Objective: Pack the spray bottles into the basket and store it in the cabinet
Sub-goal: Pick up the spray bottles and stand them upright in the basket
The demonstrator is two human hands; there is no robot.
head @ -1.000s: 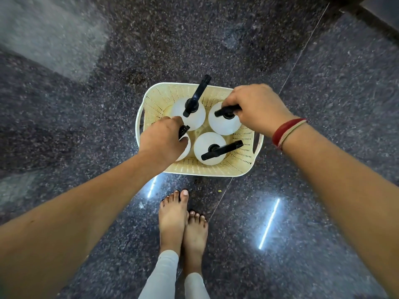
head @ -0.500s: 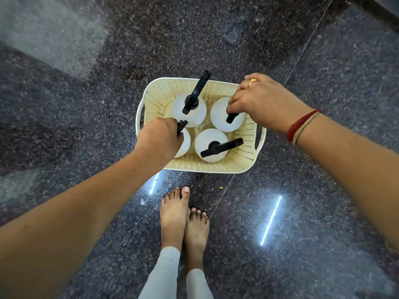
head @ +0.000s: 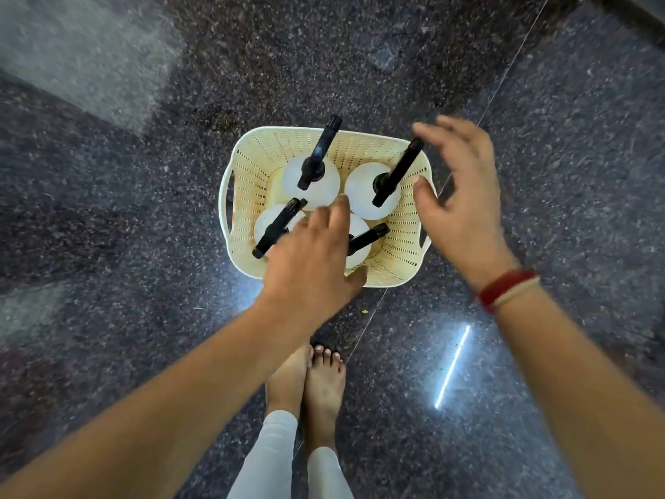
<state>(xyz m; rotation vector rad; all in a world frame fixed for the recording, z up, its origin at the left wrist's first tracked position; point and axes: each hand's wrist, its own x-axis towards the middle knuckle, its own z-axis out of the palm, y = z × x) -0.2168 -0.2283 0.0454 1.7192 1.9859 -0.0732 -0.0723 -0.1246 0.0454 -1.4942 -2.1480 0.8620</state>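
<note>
Basket (head: 248,167) packed: four spray bottles (head: 312,181) fill the floor of it, black nozzles sticking up and out at angles, blocking any reach btwn them. Left hand (head: 309,261) covers the near side, right hand (head: 464,207) the right rim. Floor (head: 108,228) around is bare; person's feet (head: 306,379) just behind.

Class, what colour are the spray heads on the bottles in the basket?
Black, on white bottles; the head view shows it, for instance the spray head at the far left of the cream basket.

Two bare feet (head: 309,376) stand together on a dark speckled floor (head: 108,217) streaked by a light reflection (head: 452,366).
</note>
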